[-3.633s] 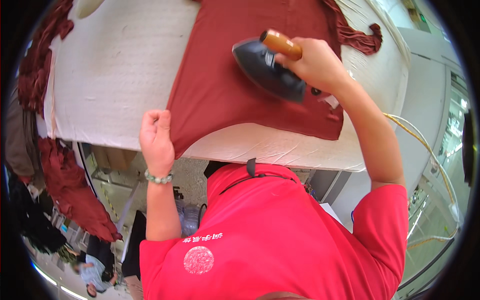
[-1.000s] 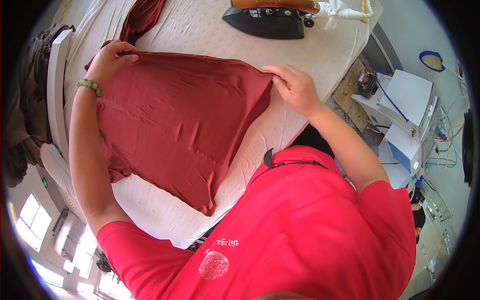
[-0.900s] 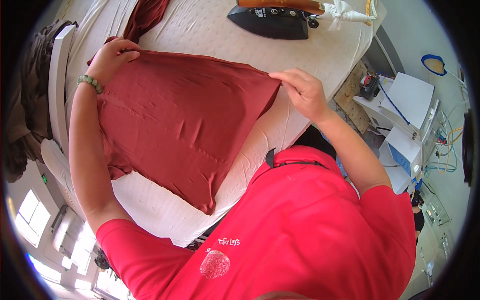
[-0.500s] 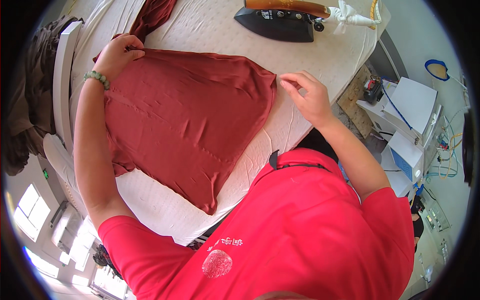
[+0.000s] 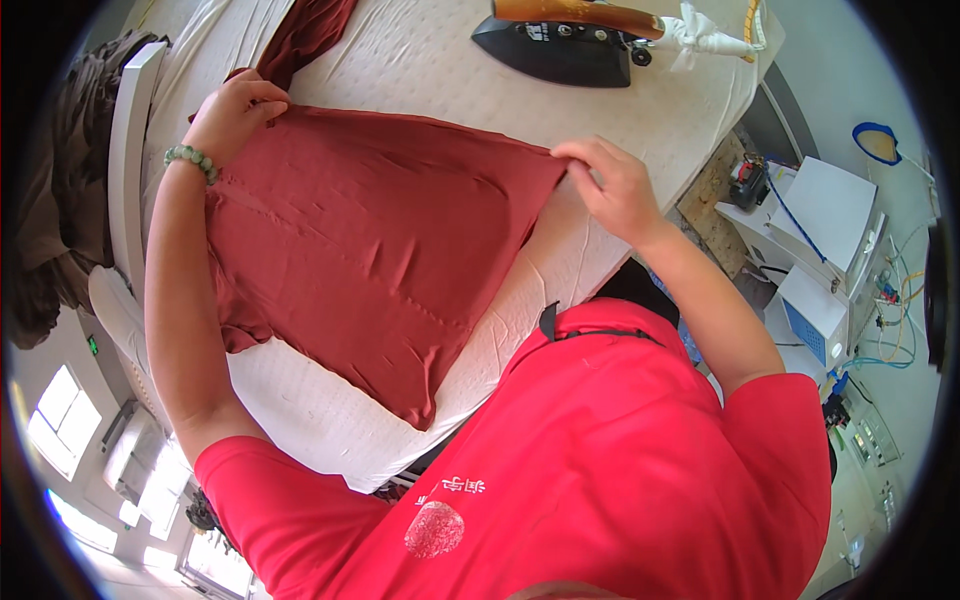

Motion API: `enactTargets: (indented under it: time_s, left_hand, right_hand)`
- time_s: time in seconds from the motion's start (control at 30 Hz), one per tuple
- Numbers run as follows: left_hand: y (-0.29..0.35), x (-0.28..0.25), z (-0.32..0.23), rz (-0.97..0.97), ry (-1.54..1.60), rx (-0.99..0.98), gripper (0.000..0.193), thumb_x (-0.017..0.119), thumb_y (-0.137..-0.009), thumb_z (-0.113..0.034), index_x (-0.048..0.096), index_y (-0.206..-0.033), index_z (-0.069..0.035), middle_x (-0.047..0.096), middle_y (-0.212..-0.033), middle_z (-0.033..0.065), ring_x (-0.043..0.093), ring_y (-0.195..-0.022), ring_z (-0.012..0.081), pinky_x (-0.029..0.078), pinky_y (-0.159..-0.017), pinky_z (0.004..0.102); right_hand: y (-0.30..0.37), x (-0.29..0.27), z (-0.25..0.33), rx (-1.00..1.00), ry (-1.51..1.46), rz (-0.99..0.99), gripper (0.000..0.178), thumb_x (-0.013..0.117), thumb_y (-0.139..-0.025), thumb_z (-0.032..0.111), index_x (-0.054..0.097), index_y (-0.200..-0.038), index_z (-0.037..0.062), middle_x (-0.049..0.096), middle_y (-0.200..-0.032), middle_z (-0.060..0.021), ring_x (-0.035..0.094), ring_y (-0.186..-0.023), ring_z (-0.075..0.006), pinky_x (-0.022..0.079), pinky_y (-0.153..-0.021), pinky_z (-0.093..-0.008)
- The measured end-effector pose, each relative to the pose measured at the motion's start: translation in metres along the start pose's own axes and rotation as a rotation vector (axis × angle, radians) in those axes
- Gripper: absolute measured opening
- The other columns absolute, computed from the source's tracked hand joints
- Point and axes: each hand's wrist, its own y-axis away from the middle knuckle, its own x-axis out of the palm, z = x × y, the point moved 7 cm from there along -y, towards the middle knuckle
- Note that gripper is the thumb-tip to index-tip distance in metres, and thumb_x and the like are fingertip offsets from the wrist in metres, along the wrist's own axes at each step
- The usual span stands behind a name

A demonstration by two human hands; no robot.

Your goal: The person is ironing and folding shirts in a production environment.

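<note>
A dark red garment (image 5: 360, 230) of thin, smooth cloth lies spread on the padded white ironing table (image 5: 420, 65), with small wrinkles across it. One narrow part of it trails off past the far left. My left hand (image 5: 237, 115), above a green bead bracelet, pinches the cloth at its upper left. Between the thumb and fingers of my right hand (image 5: 612, 188) is the garment's right corner, and the upper edge runs fairly straight between both hands. Beyond the garment, an iron (image 5: 550, 50) with a black body and brown handle rests on the table.
Dark cloth (image 5: 60, 180) hangs over a white rail (image 5: 128, 150) along the left. To the right of the table stand white machines (image 5: 830, 210) with hoses and cables. A blue-rimmed round object (image 5: 876, 143) hangs at the far right.
My right hand has closed on the garment's right corner and drawn it slightly outward. The upper edge is straighter and the folds near that corner have flattened. My left hand stays nearly in place.
</note>
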Motion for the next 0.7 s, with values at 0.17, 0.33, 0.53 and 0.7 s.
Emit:
enactTargets:
  time_s: [0.17, 0.33, 0.53, 0.7]
  left_hand:
    - [0.004, -0.001, -0.006, -0.016, -0.022, 0.011, 0.018, 0.071, -0.089, -0.016, 0.075, -0.103, -0.005, 0.064, -0.098, 0.0065, 0.065, -0.096, 0.0239, 0.05, -0.089, 0.035]
    - [0.006, -0.003, -0.018, -0.037, -0.046, 0.065, 0.017, 0.073, -0.087, -0.014, 0.075, -0.1, -0.005, 0.064, -0.098, 0.006, 0.064, -0.095, 0.0237, 0.051, -0.087, 0.0354]
    - [0.012, -0.007, -0.024, -0.086, -0.029, 0.083, 0.015, 0.074, -0.084, -0.007, 0.072, -0.098, -0.001, 0.062, -0.099, 0.0071, 0.065, -0.095, 0.0213, 0.053, -0.088, 0.0324]
    - [0.012, -0.002, -0.03, -0.075, -0.044, 0.094, 0.015, 0.075, -0.083, -0.006, 0.071, -0.097, -0.001, 0.062, -0.101, 0.0068, 0.065, -0.095, 0.0209, 0.054, -0.087, 0.0322]
  right_hand:
    - [0.011, -0.02, 0.013, 0.033, -0.064, -0.011, 0.022, 0.064, -0.087, -0.008, 0.071, -0.103, 0.0045, 0.07, -0.094, -0.011, 0.069, -0.086, -0.0235, 0.054, -0.076, -0.0315]
    - [0.015, -0.018, 0.016, 0.054, -0.07, -0.001, 0.016, 0.066, -0.09, -0.005, 0.072, -0.103, 0.0033, 0.072, -0.094, -0.0099, 0.07, -0.084, -0.0189, 0.055, -0.076, -0.0297]
    - [0.02, -0.014, -0.006, 0.362, -0.197, -0.058, 0.015, 0.068, -0.095, 0.005, 0.072, -0.109, 0.0006, 0.073, -0.092, -0.0079, 0.07, -0.081, -0.0131, 0.056, -0.075, -0.0265]
    - [0.027, -0.008, -0.022, 0.381, -0.196, -0.013, 0.017, 0.068, -0.096, 0.008, 0.071, -0.111, 0.0003, 0.073, -0.089, -0.007, 0.071, -0.082, -0.0131, 0.056, -0.073, -0.0263]
